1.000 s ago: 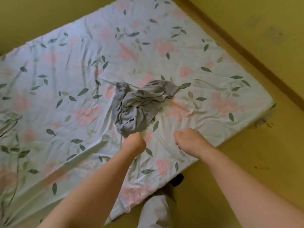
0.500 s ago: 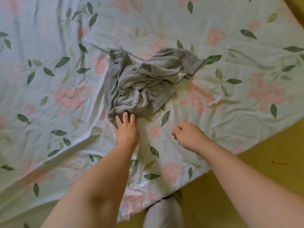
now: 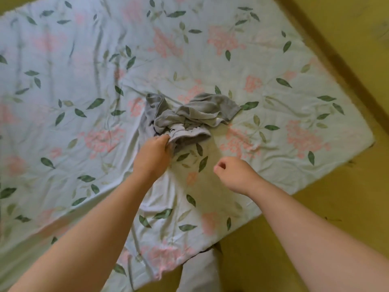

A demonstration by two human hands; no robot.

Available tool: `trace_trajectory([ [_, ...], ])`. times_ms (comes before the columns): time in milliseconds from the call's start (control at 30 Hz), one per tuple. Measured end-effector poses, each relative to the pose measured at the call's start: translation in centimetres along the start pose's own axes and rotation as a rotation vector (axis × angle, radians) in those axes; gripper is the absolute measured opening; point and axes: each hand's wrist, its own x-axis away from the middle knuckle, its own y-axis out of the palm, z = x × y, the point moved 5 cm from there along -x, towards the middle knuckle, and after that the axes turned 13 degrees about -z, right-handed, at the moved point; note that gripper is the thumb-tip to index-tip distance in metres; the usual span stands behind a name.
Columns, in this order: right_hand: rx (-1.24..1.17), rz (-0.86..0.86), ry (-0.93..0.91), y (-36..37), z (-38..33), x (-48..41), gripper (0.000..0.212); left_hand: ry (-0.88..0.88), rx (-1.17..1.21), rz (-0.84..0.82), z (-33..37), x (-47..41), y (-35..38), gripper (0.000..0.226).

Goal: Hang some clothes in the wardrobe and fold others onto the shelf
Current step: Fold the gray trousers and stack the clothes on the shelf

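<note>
A crumpled grey garment lies in a heap near the middle of the bed. My left hand grips its near edge, fingers curled into the cloth, and that edge is lifted and turned over. My right hand hovers over the sheet to the right of the garment, fingers curled and holding nothing, not touching the cloth.
The bed is covered by a pale floral sheet with pink flowers and green leaves, wrinkled around the garment. Yellow floor lies to the right and below, with a dark skirting strip along the wall. My grey trouser leg shows at the bottom.
My left hand went from straight fingers touching the garment's near edge to gripping it and pulling that edge up. My right hand stayed curled beside it. The view pulled back from the bed.
</note>
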Motion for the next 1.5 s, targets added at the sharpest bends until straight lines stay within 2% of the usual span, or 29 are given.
trace_trajectory([
  [67, 0.014, 0.058, -0.061, -1.8, -2.4, 4.2, 0.017, 0.111, -0.011, 0.120, 3.8, 2.4, -6.0, 0.027],
  [133, 0.032, 0.093, -0.124, -3.2, -4.4, 7.1, 0.023, 0.212, -0.023, 0.231, 6.6, 3.9, -10.6, 0.021],
  [233, 0.150, 0.174, -0.264, -5.9, -8.1, 13.4, 0.031, 0.320, -0.127, 0.428, 11.7, 7.3, -18.5, 0.027],
  [300, 0.209, 0.237, -0.353, -7.4, -10.1, 17.1, 0.035, 0.374, -0.110, 0.522, 15.1, 9.8, -23.2, 0.026],
  [400, 0.265, 0.308, -0.469, -8.4, -12.3, 22.3, 0.036, 0.490, 0.007, 0.584, 19.9, 13.8, -28.6, 0.027],
  [500, 0.247, 0.425, -0.574, -8.6, -13.7, 26.5, 0.036, 0.534, 0.104, 0.629, 23.9, 16.6, -32.5, 0.025],
  [667, 0.020, 0.537, -0.619, -8.4, -13.6, 30.5, 0.062, 0.563, 0.223, 0.634, 28.4, 19.8, -36.2, 0.023],
  [767, -0.032, 0.534, -0.577, -7.8, -12.8, 30.9, 0.074, 0.575, 0.293, 0.610, 29.8, 21.6, -36.9, 0.022],
  [833, 0.029, 0.549, -0.496, -7.7, -12.1, 31.2, 0.071, 0.576, 0.338, 0.602, 30.0, 22.5, -37.2, 0.021],
  [967, 0.219, 0.589, -0.278, -9.5, -9.7, 33.1, 0.033, 0.524, 0.257, 0.594, 28.8, 22.9, -38.5, 0.016],
  [1033, 0.235, 0.661, -0.218, -12.0, -8.7, 34.7, 0.014, 0.453, 0.158, 0.550, 27.3, 22.4, -39.5, 0.012],
  [1067, 0.224, 0.722, -0.200, -13.7, -8.3, 35.7, 0.011, 0.411, 0.130, 0.506, 26.4, 22.1, -40.0, 0.012],
  [1133, 0.024, 0.854, -0.176, -17.2, -6.8, 37.8, 0.020, 0.329, 0.065, 0.384, 24.7, 21.7, -40.6, 0.016],
  [1200, -0.319, 0.980, -0.185, -20.2, -5.0, 39.6, 0.030, 0.277, 0.013, 0.274, 23.5, 21.5, -40.7, 0.019],
  [1300, -0.533, 1.017, -0.118, -21.5, -4.2, 40.4, 0.038, 0.280, 0.149, 0.226, 23.0, 21.8, -41.1, 0.032],
  [1400, -0.416, 1.043, -0.084, -21.7, -5.4, 40.7, 0.035, 0.278, 0.203, 0.260, 23.3, 22.1, -41.9, 0.044],
  [1500, 0.016, 1.100, 0.015, -22.1, -6.3, 42.7, 0.029, 0.233, 0.091, 0.279, 23.3, 22.8, -42.7, 0.049],
])
